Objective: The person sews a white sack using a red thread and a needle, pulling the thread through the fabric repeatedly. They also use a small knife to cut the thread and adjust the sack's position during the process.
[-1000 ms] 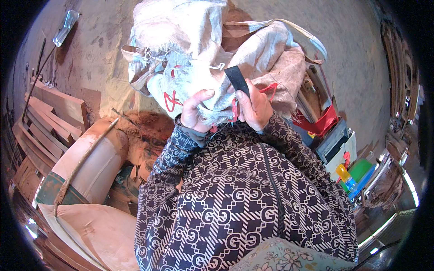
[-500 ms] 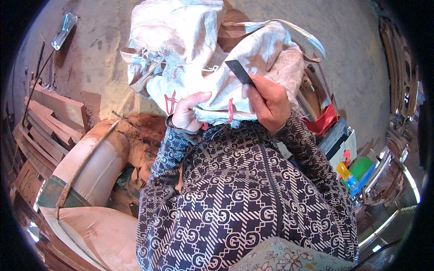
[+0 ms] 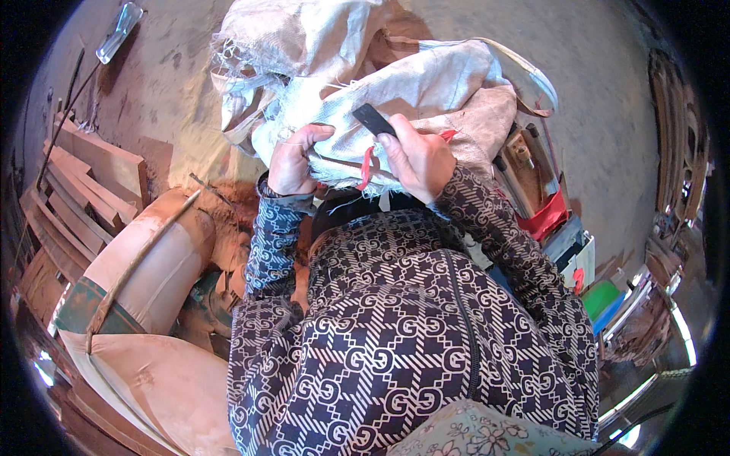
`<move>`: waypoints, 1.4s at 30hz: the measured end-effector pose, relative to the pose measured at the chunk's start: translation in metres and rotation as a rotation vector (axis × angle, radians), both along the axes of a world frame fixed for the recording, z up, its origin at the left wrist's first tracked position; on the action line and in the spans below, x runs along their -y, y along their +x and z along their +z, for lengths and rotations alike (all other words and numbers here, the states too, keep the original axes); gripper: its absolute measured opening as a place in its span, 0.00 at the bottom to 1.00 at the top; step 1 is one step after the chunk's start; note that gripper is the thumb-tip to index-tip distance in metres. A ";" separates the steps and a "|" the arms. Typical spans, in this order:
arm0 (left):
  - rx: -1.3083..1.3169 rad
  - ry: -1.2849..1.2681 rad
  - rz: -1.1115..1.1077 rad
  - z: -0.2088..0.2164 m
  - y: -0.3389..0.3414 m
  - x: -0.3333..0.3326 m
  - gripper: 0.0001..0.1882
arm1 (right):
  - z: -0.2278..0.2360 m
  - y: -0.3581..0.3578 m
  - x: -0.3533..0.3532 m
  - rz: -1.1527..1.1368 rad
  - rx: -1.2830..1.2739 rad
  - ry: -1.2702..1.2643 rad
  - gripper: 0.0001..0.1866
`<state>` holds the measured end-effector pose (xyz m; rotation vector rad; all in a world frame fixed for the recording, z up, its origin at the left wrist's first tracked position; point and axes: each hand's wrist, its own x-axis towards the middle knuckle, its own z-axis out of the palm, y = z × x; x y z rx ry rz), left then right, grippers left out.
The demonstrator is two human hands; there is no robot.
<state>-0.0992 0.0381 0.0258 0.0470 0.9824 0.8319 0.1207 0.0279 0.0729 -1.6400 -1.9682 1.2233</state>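
Note:
A large whitish woven sack [image 3: 426, 87] with a frayed edge and strap loops lies bunched in front of me. My left hand [image 3: 293, 161] is closed on its near edge, thumb on top. In my right hand [image 3: 423, 158] a flat dark strip with an angled end [image 3: 374, 120] is gripped, pointing up and left over the sack; whether it is a blade I cannot tell. A red tie [image 3: 366, 169] hangs from the sack's edge between my hands. Some of my right fingers are hidden.
Wooden boards [image 3: 99, 167] are stacked on the left beside a pale bulging bag [image 3: 156, 258]. A lamp [image 3: 119, 33] stands at the far left on a thin stem. To the right are a red cloth [image 3: 544, 216] and a green object [image 3: 601, 298].
Both hands have shifted left, the left one also away from me. The dark strip has moved left with my right hand, and the sack's near edge has shifted too.

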 end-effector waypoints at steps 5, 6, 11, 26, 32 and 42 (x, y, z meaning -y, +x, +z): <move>0.013 -0.022 0.010 -0.003 0.002 0.002 0.10 | -0.008 -0.011 -0.008 0.051 -0.008 0.053 0.08; -0.004 -0.006 0.000 0.001 0.004 0.001 0.10 | -0.009 -0.012 -0.008 0.053 -0.010 0.064 0.08; 0.009 -0.007 0.002 0.012 0.009 -0.003 0.10 | -0.017 -0.014 -0.007 0.066 0.020 0.078 0.09; -0.135 0.069 0.045 0.007 0.012 0.008 0.10 | -0.001 -0.028 -0.015 0.248 0.349 -0.229 0.12; -0.107 -0.066 0.029 0.009 0.010 0.011 0.10 | -0.005 -0.025 -0.010 0.303 0.335 -0.069 0.16; -0.213 0.023 -0.012 0.018 0.015 0.011 0.07 | -0.003 -0.020 -0.007 0.369 0.377 -0.130 0.15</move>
